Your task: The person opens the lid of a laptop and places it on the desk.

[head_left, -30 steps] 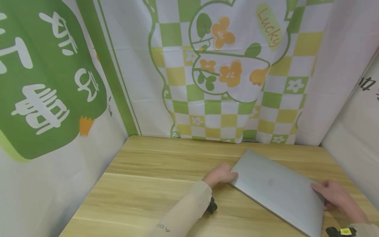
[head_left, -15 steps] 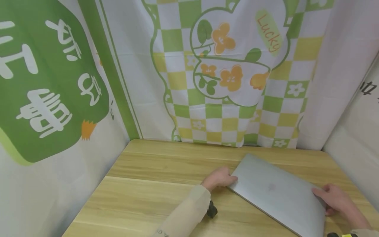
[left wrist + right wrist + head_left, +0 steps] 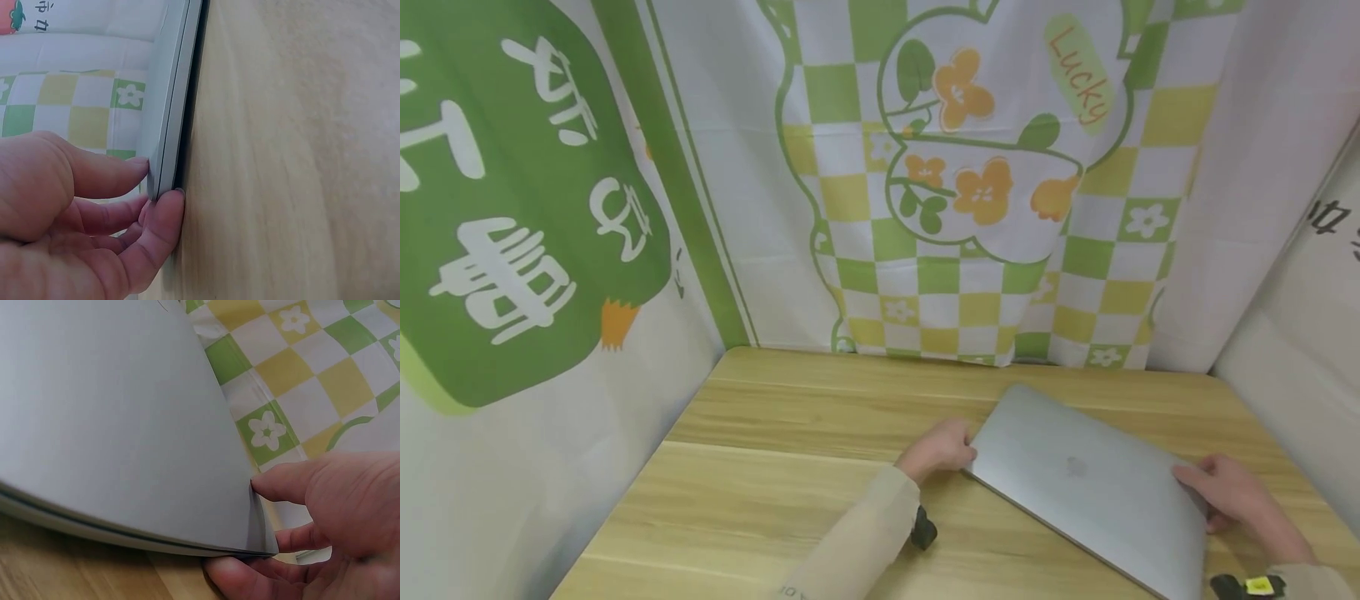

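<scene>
One left hand and one right hand pinch opposite ends of one closed laptop, seemingly just clear of one wooden table.

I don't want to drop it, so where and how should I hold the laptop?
I'd probably grip the laptop by its short ends, one hand from each side, thumb on top, fingers beneath: it is closed, thin and wide, and a dark gap under its edge leaves fingertip room. The left hand and right hand pinch it near opposite ends.
</scene>
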The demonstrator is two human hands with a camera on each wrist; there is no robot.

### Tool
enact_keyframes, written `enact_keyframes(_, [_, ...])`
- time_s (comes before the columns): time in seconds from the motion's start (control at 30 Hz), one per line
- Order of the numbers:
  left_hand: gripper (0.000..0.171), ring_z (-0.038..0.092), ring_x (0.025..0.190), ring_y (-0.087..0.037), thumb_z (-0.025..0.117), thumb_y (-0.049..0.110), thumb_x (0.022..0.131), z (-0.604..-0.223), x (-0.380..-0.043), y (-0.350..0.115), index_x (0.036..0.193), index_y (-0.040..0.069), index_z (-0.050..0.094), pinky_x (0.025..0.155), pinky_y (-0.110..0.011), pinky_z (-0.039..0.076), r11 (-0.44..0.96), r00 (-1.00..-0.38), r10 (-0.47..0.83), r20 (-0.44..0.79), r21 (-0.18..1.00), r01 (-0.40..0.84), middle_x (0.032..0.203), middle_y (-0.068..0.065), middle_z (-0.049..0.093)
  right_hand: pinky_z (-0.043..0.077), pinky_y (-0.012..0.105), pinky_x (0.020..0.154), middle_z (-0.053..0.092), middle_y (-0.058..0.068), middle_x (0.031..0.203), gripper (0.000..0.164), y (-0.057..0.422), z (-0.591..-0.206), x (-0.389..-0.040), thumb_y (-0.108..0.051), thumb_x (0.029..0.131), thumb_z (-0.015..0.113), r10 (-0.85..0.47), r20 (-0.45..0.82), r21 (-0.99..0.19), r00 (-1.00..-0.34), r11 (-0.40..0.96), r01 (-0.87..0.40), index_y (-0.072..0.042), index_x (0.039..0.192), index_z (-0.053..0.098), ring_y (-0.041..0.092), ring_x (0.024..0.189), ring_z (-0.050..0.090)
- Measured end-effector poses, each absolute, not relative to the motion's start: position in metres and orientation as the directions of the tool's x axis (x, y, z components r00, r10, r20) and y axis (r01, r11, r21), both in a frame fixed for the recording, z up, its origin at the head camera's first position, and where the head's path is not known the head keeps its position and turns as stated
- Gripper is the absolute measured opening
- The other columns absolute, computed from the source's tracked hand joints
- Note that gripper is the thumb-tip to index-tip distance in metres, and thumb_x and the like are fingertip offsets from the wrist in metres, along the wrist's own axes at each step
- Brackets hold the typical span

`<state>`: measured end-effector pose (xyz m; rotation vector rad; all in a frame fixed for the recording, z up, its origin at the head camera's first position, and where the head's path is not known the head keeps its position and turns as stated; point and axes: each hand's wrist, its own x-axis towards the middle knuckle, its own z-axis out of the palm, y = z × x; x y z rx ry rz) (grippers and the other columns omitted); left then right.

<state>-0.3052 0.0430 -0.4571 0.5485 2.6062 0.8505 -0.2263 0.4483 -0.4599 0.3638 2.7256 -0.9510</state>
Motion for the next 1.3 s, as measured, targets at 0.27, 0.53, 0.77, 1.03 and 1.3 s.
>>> enact_keyframes(0.27, [0.054,0.023,0.039,-0.005,0.059,0.01,0.092,-0.458,-0.302,0.034,0.047,0.019,0.03,0.037,-0.018,0.019,0.742,-0.872,0.445,-0.205,0.629,0.231,0.042,0.01,0.025,0.057,0.034,0.054,0.052,0.013,0.079,0.069,0.442,-0.463,-0.231,-0.04,0.099,0.048,0.141,-0.296,-0.59,-0.945,0.751,0.297,0.022,0.124,0.034,0.018,0.057,0.057])
enact_keyframes(0.53, [0.053,0.025,0.039,-0.006,0.06,0.009,0.092,-0.459,-0.298,0.029,0.048,0.019,0.032,0.037,-0.019,0.021,0.734,-0.886,0.412,-0.215,0.654,0.183,0.042,0.01,0.028,0.057,0.034,0.052,0.052,0.013,0.077,0.066,0.436,-0.461,-0.231,-0.035,0.099,0.049,0.116,-0.274,-0.6,-0.955,0.755,0.264,0.024,0.125,0.034,0.019,0.056,0.058])
enact_keyframes(0.77, [0.049,0.03,0.041,-0.006,0.061,0.012,0.092,-0.458,-0.298,0.022,0.05,0.018,0.037,0.038,-0.018,0.025,0.738,-0.892,0.398,-0.213,0.652,0.174,0.044,0.009,0.034,0.057,0.035,0.053,0.052,0.011,0.078,0.063,0.432,-0.464,-0.235,-0.037,0.098,0.05,0.125,-0.265,-0.613,-0.956,0.743,0.267,0.019,0.125,0.039,0.019,0.057,0.057])
enact_keyframes(1.03, [0.047,0.033,0.04,-0.007,0.063,0.012,0.092,-0.46,-0.3,0.014,0.052,0.018,0.039,0.039,-0.017,0.026,0.738,-0.888,0.402,-0.225,0.654,0.169,0.044,0.008,0.038,0.057,0.035,0.051,0.052,0.012,0.08,0.061,0.424,-0.463,-0.237,-0.037,0.097,0.051,0.121,-0.265,-0.631,-0.957,0.729,0.267,0.017,0.122,0.041,0.018,0.056,0.057])
enact_keyframes(1.3, [0.019,0.057,0.055,-0.014,0.066,0.008,0.089,-0.458,-0.299,0.0,0.072,0.008,0.057,0.052,-0.022,0.045,0.7,-0.889,0.402,-0.22,0.7,0.144,0.063,0.0,0.053,0.057,0.033,0.051,0.052,0.013,0.081,0.057,0.413,-0.463,-0.24,-0.036,0.097,0.051,0.118,-0.259,-0.614,-0.958,0.746,0.258,0.015,0.12,0.043,0.018,0.055,0.057])
